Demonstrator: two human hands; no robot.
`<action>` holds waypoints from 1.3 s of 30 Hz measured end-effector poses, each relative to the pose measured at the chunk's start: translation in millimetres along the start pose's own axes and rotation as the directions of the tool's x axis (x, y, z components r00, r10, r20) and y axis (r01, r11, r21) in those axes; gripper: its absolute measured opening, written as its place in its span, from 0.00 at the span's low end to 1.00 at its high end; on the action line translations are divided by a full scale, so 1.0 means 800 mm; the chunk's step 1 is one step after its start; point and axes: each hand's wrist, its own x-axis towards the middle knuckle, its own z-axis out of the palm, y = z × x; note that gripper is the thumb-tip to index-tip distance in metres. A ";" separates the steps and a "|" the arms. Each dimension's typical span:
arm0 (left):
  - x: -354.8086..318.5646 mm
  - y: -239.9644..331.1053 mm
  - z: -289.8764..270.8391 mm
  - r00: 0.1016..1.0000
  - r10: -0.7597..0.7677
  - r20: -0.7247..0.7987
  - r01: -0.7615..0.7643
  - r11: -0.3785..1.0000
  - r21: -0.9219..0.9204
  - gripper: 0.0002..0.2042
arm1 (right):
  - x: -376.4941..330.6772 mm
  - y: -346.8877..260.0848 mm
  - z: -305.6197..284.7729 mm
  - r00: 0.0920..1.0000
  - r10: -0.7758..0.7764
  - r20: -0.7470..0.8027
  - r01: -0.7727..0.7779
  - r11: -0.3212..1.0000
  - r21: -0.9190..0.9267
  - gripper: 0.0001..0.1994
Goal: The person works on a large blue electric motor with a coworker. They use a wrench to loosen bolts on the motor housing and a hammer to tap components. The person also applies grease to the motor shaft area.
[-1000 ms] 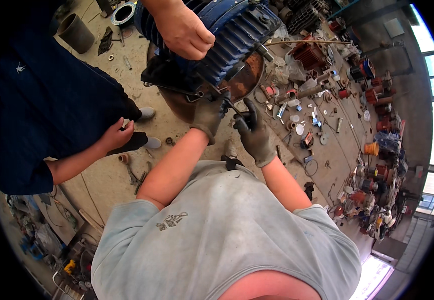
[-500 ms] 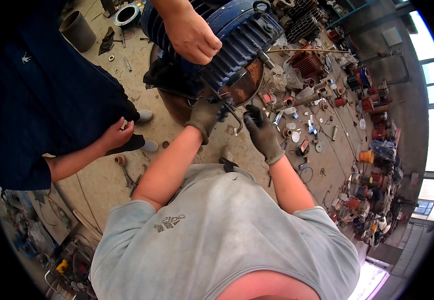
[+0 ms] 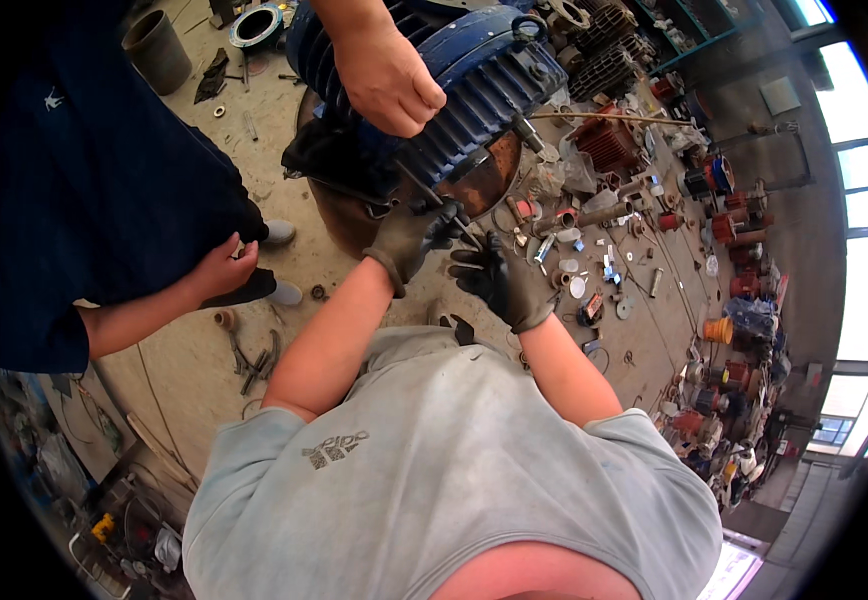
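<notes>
A big blue finned electric motor point(image 3: 474, 80) lies on the concrete floor, its rusty open end point(image 3: 484, 180) facing me. My left hand point(image 3: 412, 235), in a dark glove, is closed around a thin dark metal rod point(image 3: 432, 192) that slants up against the motor's lower edge. Just to the right and a little lower, my gloved right hand point(image 3: 499, 282) has its fingers spread beside the rod's near end and holds nothing. A co-worker's bare hand point(image 3: 389, 75) rests on top of the motor.
The co-worker in dark blue stands at the left, their other hand point(image 3: 219, 268) hanging low. Small parts, pipes and orange coils point(image 3: 609, 145) litter the floor to the right. Pliers point(image 3: 254, 360) lie on the floor at left, a grey cylinder point(image 3: 157, 48) at top left.
My right hand has dropped slightly and opened away from my left hand. The left hand stays at the motor's edge, and the co-worker's hand stays on the motor.
</notes>
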 end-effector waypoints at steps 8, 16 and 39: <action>0.016 -0.027 0.011 0.977 0.169 -0.131 -0.137 0.965 0.223 0.06 | -0.011 0.025 -0.015 0.646 -0.695 0.315 0.449 0.012 -0.894 0.33; -0.001 -0.006 0.024 0.993 -0.023 -0.115 0.021 1.000 -0.015 0.10 | -0.005 0.015 -0.019 0.722 -0.670 0.170 0.492 0.326 -0.807 0.26; -0.002 0.020 0.014 0.987 -0.119 -0.112 0.130 0.987 0.092 0.14 | 0.026 0.048 -0.028 0.786 -0.610 -0.099 0.389 0.614 -0.687 0.19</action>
